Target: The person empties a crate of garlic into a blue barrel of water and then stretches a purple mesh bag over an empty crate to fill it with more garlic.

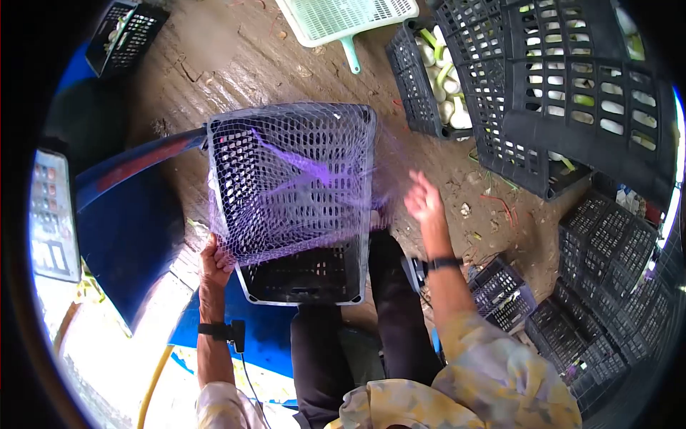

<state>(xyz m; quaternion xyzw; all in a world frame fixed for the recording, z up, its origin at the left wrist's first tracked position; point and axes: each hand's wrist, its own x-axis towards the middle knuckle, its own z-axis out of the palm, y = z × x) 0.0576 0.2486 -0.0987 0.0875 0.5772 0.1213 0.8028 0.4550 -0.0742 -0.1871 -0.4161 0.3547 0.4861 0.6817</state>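
Note:
A black plastic crate point(307, 275) rests on my lap, tilted toward me, with a purple mesh net point(293, 179) stretched over its open top. My left hand point(214, 261) grips the crate's lower left edge together with the net's hem. My right hand point(424, 200) hovers to the right of the crate, fingers apart and blurred; fine purple net strands reach toward it, and I cannot tell whether it pinches them. A black band sits on each wrist.
Black crates point(572, 93) holding pale bulbs with green stalks stand at the upper right. Several stacked crates point(607, 322) fill the lower right. A green plastic tray point(343, 18) lies at the top, a blue bin point(128, 222) and a scale point(50, 222) at left, on muddy ground.

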